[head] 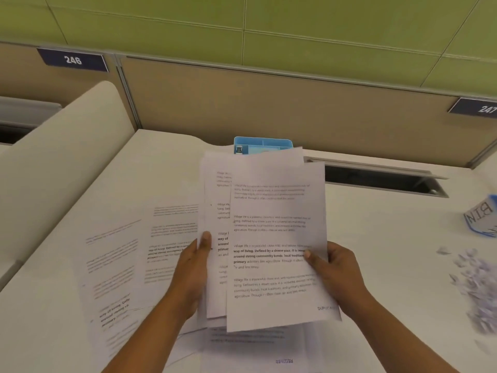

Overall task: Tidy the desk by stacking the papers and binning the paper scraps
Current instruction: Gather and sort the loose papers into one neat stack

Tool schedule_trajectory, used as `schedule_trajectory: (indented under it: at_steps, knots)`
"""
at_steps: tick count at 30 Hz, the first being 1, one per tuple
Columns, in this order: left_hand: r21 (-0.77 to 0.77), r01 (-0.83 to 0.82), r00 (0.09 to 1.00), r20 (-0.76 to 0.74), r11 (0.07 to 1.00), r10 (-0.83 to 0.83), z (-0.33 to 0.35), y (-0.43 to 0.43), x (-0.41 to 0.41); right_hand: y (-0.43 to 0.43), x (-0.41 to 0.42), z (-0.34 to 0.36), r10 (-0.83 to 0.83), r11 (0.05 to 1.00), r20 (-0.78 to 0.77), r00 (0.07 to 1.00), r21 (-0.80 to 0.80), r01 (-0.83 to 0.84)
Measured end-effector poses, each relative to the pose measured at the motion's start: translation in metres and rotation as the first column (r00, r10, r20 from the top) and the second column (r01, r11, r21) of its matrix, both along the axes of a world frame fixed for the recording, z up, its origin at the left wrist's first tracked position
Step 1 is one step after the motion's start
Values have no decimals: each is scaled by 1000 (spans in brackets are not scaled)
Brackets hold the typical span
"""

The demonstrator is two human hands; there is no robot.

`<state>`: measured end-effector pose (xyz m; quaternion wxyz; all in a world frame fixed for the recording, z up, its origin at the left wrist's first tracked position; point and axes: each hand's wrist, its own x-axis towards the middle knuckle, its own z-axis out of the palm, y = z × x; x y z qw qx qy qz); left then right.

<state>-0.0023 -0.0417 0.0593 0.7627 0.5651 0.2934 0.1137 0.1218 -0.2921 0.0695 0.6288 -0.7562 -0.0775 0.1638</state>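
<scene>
Left hand (195, 265) and right hand (333, 267) grip one fanned sheaf of papers (271, 232), at least three sheets, mid-frame. At least three loose sheets (115, 265) lie lower left. Bare desk (390, 265) separates the sheaf from the scrap pile (478, 286) and one bin (484, 216) at the right edge.

blue organiser tray (262, 144) at back | open cable slot (382, 179) to its right | plate 246 (72, 60) upper left | plate 247 (481, 108) right
</scene>
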Motion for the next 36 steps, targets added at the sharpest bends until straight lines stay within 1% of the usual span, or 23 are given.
schedule_trajectory:
  at_steps: [2, 4, 7, 9, 12, 14, 16, 17, 19, 21, 23, 26, 31, 33, 36]
  knots:
    - [15, 39, 999, 13, 999, -39, -2, -9, 2, -6, -3, -7, 1, 999, -6, 1000, -51, -1]
    - [49, 72, 997, -7, 996, -72, -6, -15, 2, -14, -5, -14, -5, 995, -17, 1000, -98, 4]
    - [76, 52, 997, -55, 996, -48, -12, -20, 1, -23, -5, -18, -33, 992, -8, 999, -124, 32]
    - [67, 51, 997, -62, 996, -47, -12, -22, 0, -27, -3, -15, -55, 994, -4, 998, -95, 54]
    - [22, 82, 995, -49, 996, -81, -7, -26, 0, -28, 2, -8, -110, 994, -17, 994, -9, 110]
    - [28, 136, 991, -16, 990, -135, -3, -32, 1, -24, 5, -4, -118, 993, -2, 993, -14, 118]
    - [30, 184, 983, 11, 982, -185, 3, -41, 2, -17, 6, 0, -86, 996, 14, 996, -37, 86]
    - [17, 200, 980, 15, 980, -200, 7, -45, 4, -15, 6, 1, -67, 998, -10, 998, -14, 66]
    - [3, 211, 978, 9, 978, -211, 12, -52, 8, -13, 8, 1, 1, 995, -108, 994, 99, 10]
    - [20, 188, 982, -6, 982, -188, 16, -54, 11, -14, 9, 4, 72, 985, -130, 989, 164, -51]
    - [5, 166, 986, 27, 986, -166, 17, -52, 12, -17, 10, 9, 31, 990, -68, 997, 137, -22]
    - [7, 207, 971, 120, 978, -207, 24, -48, 13, -20, 10, 17, -50, 997, 25, 998, 68, 48]
    - [80, 218, 968, 107, 973, -225, 31, -55, 18, -14, 1, 26, -66, 997, 103, 992, 42, 62]
    - [106, 190, 971, 129, 976, -203, 33, -61, 19, -12, -4, 28, -61, 997, 123, 991, 45, 56]
    - [159, 139, 968, 188, 977, -168, 36, -66, 19, -11, -10, 32, -74, 995, 111, 991, 73, 66]
